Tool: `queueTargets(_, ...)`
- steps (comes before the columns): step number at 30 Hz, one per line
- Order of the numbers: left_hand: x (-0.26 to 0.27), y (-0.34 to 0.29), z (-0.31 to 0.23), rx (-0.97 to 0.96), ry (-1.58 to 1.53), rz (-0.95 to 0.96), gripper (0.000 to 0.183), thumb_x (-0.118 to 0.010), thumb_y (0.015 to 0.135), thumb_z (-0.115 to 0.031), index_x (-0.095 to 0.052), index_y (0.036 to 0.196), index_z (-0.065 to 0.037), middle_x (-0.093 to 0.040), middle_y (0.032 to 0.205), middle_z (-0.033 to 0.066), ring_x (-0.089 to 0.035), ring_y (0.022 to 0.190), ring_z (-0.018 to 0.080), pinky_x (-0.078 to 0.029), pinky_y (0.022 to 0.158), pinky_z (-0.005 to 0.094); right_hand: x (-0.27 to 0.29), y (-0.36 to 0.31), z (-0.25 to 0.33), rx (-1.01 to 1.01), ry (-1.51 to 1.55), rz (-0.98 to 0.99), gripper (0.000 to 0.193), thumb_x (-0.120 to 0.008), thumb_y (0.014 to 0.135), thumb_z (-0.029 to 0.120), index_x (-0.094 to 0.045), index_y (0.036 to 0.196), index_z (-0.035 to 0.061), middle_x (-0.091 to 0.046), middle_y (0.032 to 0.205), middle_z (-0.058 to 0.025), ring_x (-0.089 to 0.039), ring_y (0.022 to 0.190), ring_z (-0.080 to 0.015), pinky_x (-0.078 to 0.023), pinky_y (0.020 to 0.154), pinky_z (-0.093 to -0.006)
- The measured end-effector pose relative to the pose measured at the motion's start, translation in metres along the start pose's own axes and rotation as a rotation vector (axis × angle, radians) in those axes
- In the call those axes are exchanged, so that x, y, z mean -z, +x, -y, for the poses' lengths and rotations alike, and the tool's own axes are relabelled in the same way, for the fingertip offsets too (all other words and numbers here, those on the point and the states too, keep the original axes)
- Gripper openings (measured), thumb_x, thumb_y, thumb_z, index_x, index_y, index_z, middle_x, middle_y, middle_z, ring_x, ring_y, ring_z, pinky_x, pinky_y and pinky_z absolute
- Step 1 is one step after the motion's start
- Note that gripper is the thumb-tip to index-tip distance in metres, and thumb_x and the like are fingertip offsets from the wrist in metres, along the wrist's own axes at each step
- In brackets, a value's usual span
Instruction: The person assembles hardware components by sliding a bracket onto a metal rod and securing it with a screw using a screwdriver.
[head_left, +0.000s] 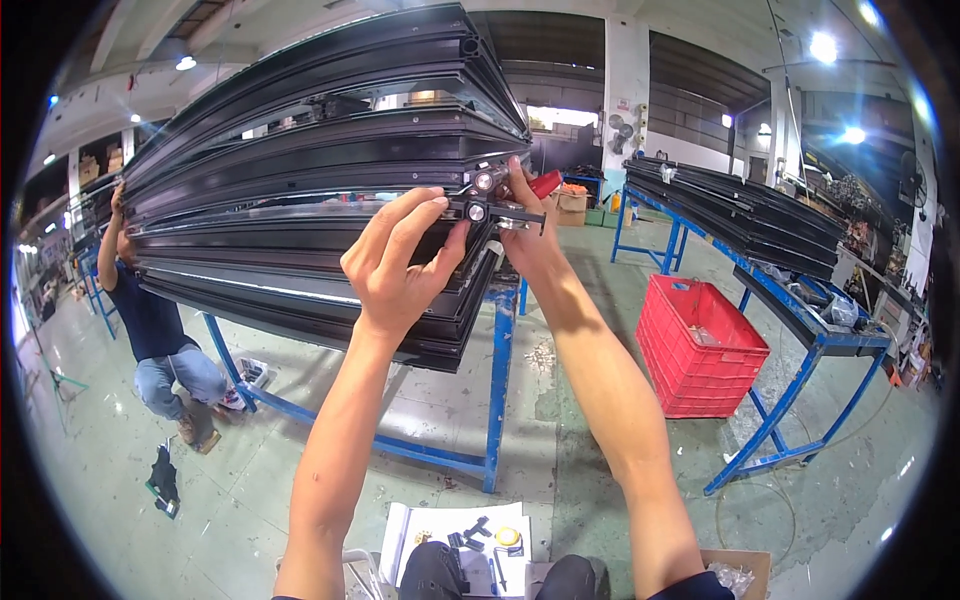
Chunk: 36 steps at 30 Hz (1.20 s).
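Observation:
A stack of black metal frames (330, 135) with glass-like panels between them fills the space before me, its near corner at my hands. At that corner is a black fitting (510, 214) with round silver ends, apparently a hinge. My left hand (393, 265) pinches its left side between thumb and fingers. From the right, my right hand (530, 230) is closed round it, thumb upward, with some fingers hidden behind. A red object (545, 184), perhaps a tool handle, sticks out beyond my right hand; I cannot tell whether that hand grips it.
A blue steel stand (500, 400) carries the stack. At its far left end a person (155, 320) crouches, one hand raised to the frames. A red crate (690, 370) stands right, beside a blue bench (790, 400). Below me lies a white sheet (400, 530) with small black parts.

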<state>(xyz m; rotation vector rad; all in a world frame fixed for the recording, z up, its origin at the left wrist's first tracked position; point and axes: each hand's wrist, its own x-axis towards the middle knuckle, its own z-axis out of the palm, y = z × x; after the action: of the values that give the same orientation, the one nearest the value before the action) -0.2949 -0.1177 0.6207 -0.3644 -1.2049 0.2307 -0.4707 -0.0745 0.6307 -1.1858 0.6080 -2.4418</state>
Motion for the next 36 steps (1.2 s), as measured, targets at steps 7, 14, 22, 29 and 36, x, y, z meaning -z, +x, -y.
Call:
queueTargets(7,-0.001,-0.002,0.0,-0.003,-0.011,0.002,0.039,-0.082,0.068,-0.006,-0.063,0.102,-0.005,-0.069,0.096,0.0093,-0.069,0.082,0.0217,-0.058,0.067,0.0287,0.002,0.002,0.0,0.002,0.042,0.01,0.032,-0.071,0.087,0.033,-0.061,0.106,0.0097,-0.058,0.075,0.0012,-0.054,0.065,-0.0071,-0.041,0.049,-0.0214)
queueTargets(14,0.0,-0.001,0.0,-0.011,0.005,-0.005,0.043,-0.082,0.068,-0.007,-0.06,0.104,-0.005,-0.069,0.097,0.0099,-0.069,0.083,0.0224,-0.058,0.068,0.0291,0.0,-0.002,0.004,-0.011,0.037,0.045,0.029,-0.07,0.088,0.031,-0.061,0.103,0.0087,-0.058,0.073,0.0,-0.055,0.064,-0.0081,-0.045,0.052,-0.0223)
queueTargets(22,-0.002,-0.001,0.0,-0.018,0.01,-0.015,0.044,-0.083,0.068,-0.009,-0.06,0.104,-0.005,-0.069,0.096,0.01,-0.069,0.083,0.0229,-0.057,0.067,0.0288,0.0,-0.002,0.006,-0.018,0.043,0.046,0.027,-0.069,0.088,0.032,-0.06,0.099,0.0088,-0.058,0.075,0.0001,-0.055,0.063,-0.009,-0.047,0.056,-0.0245)
queueTargets(29,0.0,0.001,-0.005,0.015,0.057,-0.02,0.041,-0.083,0.068,-0.012,-0.062,0.102,-0.005,-0.067,0.091,0.0084,-0.067,0.077,0.0222,-0.055,0.063,0.0288,-0.003,-0.001,0.004,-0.027,0.032,0.031,0.032,-0.066,0.09,0.034,-0.059,0.104,0.0055,-0.063,0.084,-0.0011,-0.059,0.071,-0.0092,-0.049,0.061,-0.0245)
queueTargets(36,0.005,0.006,-0.011,0.095,0.163,0.026,0.031,-0.08,0.07,-0.014,-0.068,0.098,-0.009,-0.063,0.088,0.0056,-0.063,0.078,0.0229,-0.053,0.063,0.0304,-0.018,-0.006,0.005,-0.06,-0.023,-0.059,0.033,-0.066,0.09,0.034,-0.059,0.105,0.0052,-0.063,0.087,-0.0001,-0.059,0.072,-0.0089,-0.048,0.061,-0.0237)
